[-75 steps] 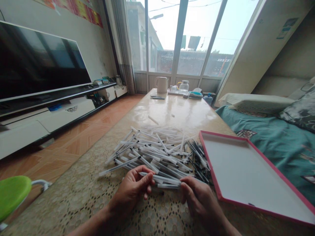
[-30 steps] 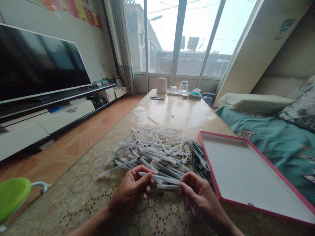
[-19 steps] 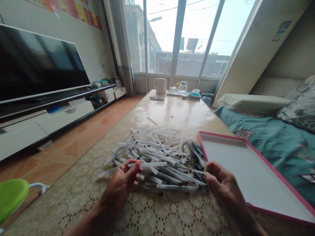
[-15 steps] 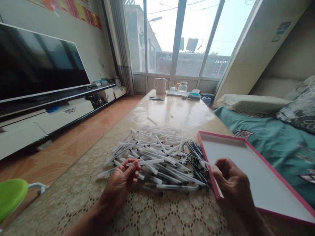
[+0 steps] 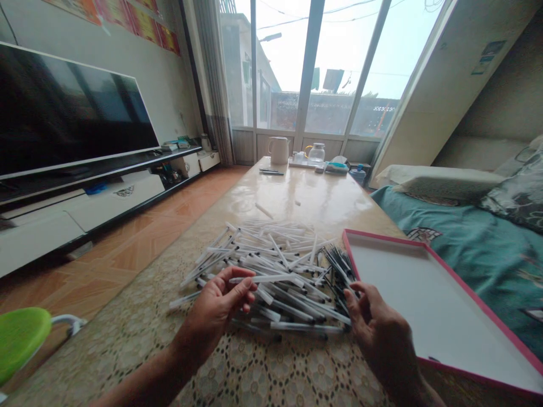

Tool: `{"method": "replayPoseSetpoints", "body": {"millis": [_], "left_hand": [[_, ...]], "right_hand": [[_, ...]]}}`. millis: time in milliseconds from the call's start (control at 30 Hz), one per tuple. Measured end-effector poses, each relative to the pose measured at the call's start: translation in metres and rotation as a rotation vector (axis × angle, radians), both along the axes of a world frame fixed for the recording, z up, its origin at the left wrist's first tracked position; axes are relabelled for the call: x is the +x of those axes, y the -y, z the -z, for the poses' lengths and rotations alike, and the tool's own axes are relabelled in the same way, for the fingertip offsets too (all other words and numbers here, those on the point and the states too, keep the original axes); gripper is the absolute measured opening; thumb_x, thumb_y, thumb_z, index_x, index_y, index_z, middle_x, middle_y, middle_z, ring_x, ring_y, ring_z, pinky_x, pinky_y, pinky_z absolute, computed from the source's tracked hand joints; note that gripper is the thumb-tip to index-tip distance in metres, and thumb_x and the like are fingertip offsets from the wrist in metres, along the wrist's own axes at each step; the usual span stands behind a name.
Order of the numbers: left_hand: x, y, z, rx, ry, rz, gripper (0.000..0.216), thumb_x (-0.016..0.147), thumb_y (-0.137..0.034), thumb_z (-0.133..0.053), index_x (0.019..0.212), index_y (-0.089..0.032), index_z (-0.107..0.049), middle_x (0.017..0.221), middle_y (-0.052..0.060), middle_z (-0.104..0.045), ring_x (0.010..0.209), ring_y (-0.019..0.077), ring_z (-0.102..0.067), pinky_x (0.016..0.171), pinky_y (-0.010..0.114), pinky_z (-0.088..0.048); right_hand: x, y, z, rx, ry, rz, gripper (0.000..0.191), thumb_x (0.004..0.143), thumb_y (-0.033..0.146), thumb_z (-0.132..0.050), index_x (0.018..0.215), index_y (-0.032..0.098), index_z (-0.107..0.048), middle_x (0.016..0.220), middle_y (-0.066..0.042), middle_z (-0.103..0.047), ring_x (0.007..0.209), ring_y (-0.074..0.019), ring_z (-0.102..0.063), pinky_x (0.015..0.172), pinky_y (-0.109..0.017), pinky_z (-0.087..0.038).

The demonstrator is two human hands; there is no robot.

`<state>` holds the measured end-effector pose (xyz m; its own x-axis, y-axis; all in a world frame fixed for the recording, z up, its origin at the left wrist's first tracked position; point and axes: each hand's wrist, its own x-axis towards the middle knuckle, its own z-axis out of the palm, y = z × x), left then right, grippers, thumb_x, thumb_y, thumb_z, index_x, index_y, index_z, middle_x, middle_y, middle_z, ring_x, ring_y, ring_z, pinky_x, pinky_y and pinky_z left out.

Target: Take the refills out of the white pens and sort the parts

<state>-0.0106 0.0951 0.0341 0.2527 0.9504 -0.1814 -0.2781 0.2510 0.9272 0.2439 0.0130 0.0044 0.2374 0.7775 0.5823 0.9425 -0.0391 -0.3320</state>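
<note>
My left hand [image 5: 227, 297] pinches a white translucent pen barrel [image 5: 271, 278] between thumb and fingers, its free end pointing right over the pile. Beneath and beyond it, a heap of similar pen barrels [image 5: 292, 305], many with dark ends, spreads on the table. At the heap's right side lies a bunch of thin black pen refills [image 5: 337, 271]. My right hand [image 5: 377, 322] is at the near end of that bunch, thumb and forefinger close together; what is between them, if anything, is hidden.
A shallow pink-rimmed box [image 5: 462, 294] with a white inside lies right of the heap, a small dark piece [image 5: 433, 359] near its close edge. A beige jug [image 5: 278, 150] and glass pot [image 5: 316, 152] stand at the table's far end. A green stool [image 5: 25, 342] is at left.
My right hand has moved left and forward from the box's edge to the refills; the thin refill it held up no longer shows. My left hand shifted slightly right, still holding the pen barrel.
</note>
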Motion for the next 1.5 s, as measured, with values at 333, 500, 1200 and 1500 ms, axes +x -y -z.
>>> {"method": "replayPoseSetpoints", "body": {"millis": [333,500,1200,1500], "left_hand": [[0.063,-0.115,-0.022,0.133,-0.173,0.09,0.012,0.065,-0.013,-0.069,0.069,-0.011,-0.058,0.055,0.002,-0.059,0.047,0.0085,-0.055,0.045,0.018,-0.04],[0.083,-0.153,-0.014,0.267,-0.248,0.131,0.014,0.069,-0.014,-0.063,0.081,-0.01,-0.058,0.069,0.006,-0.062,0.064,0.0137,-0.061,0.064,0.028,-0.047],[0.063,-0.118,-0.014,1.289,-1.143,0.521,0.011,0.077,-0.012,-0.055,0.081,-0.018,-0.062,0.094,0.007,-0.06,0.092,0.0225,-0.051,0.084,0.039,-0.033],[0.032,0.006,-0.018,1.46,-1.26,0.541,0.013,0.086,-0.015,-0.043,0.082,-0.017,-0.054,0.077,0.003,-0.057,0.071,0.0164,-0.05,0.065,0.028,-0.039]], "right_hand": [[-0.008,0.004,0.006,-0.046,-0.103,-0.173,0.021,0.089,0.034,-0.041,0.096,0.018,-0.052,0.069,-0.004,-0.06,0.055,-0.0159,-0.058,0.054,-0.024,-0.043],[-0.005,0.005,0.005,-0.07,-0.123,-0.166,0.02,0.089,0.032,-0.041,0.098,0.018,-0.052,0.071,-0.004,-0.061,0.057,-0.016,-0.059,0.055,-0.024,-0.043],[-0.008,0.003,0.005,-0.006,-0.163,-0.245,0.014,0.088,0.028,-0.044,0.094,0.019,-0.054,0.066,0.001,-0.056,0.053,-0.012,-0.055,0.053,-0.021,-0.043],[-0.028,0.008,-0.008,0.077,-0.017,-0.468,0.023,0.087,0.025,-0.046,0.108,0.018,-0.052,0.094,-0.008,-0.059,0.084,-0.0199,-0.057,0.074,-0.032,-0.045]]}}
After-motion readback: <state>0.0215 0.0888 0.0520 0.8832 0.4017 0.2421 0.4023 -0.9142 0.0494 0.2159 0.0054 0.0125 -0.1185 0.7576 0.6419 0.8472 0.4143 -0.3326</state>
